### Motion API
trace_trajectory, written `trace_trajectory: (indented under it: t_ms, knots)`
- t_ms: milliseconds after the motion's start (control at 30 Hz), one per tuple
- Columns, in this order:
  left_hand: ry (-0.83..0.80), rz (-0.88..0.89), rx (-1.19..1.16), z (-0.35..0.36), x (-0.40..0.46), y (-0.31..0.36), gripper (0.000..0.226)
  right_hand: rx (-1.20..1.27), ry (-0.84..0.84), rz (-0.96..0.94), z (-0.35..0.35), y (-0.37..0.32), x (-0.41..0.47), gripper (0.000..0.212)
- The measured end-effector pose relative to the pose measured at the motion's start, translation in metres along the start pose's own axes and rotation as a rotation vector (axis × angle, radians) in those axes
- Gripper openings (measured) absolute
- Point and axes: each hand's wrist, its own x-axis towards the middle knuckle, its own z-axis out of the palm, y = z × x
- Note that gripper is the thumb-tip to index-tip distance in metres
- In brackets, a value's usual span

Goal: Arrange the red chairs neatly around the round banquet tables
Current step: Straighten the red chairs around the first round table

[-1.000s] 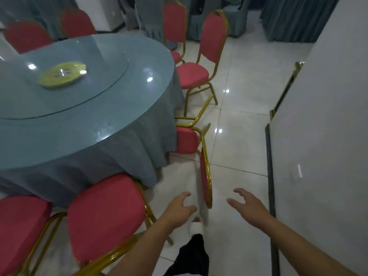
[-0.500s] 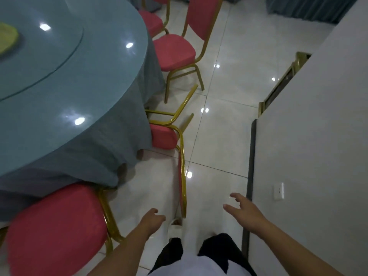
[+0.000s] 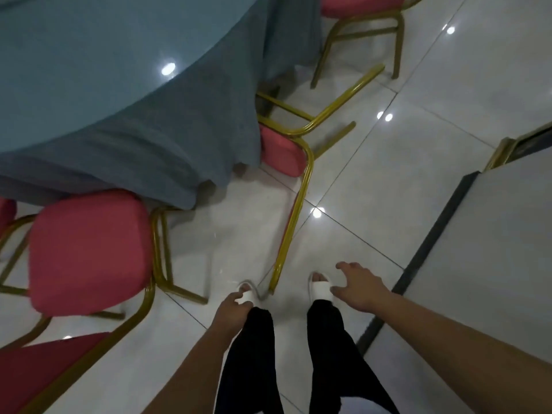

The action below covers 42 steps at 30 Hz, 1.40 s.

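Head view: looking steeply down at pale glossy floor tiles, own legs in black trousers and white slippers at lower centre.
Tipped chair: red, gold-framed, lying on its side at frame centre; seat pad against the hanging tablecloth, legs sticking out toward the upper right, backrest frame running down to end between the two slippers.
Round table: upper left of frame, glossy top, blue-grey tablecloth draping to the floor.
Upright chair: left of frame, red seat, just beside the cloth's edge.
Farther chair: top centre-right, only seat and gold legs visible.
Left hand: lower centre, fingers loosely curled, holding nothing, near the backrest's end but apart from it.
Right hand: right of the backrest's end, fingers spread wide, holding nothing.
Grey wall: right edge, dark baseboard along its foot.
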Motion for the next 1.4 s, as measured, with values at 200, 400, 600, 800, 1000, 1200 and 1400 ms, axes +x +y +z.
trace_trajectory:
  t_ms: [200,400,600,800,1000,1200,1400]
  knots:
    - [-0.052,-0.036,-0.129,0.051,0.076,-0.008,0.07,-0.275,0.064,-0.081,0.017,-0.018,0.101,0.069]
    - [-0.091,0.034,-0.081,0.081,0.18,-0.023,0.088,-0.596,0.148,-0.433,0.055,-0.058,0.189,0.072]
    - [-0.112,0.194,0.107,0.109,0.248,-0.047,0.076,-1.103,0.093,-0.577,0.081,-0.1,0.242,0.051]
    - [0.013,0.35,0.27,0.133,0.253,-0.056,0.054,-1.337,-0.008,-0.413,0.104,-0.114,0.27,0.049]
    - [0.09,0.331,0.337,0.087,0.212,-0.037,0.036,-1.343,0.025,-0.389,0.087,-0.148,0.23,0.055]
    - [0.247,0.412,0.469,-0.017,0.092,0.0,0.033,-1.261,0.066,-0.47,0.016,-0.222,0.119,0.051]
    - [0.369,0.534,0.48,-0.112,-0.047,0.044,0.033,-1.078,0.189,-0.68,-0.044,-0.266,0.007,0.032]
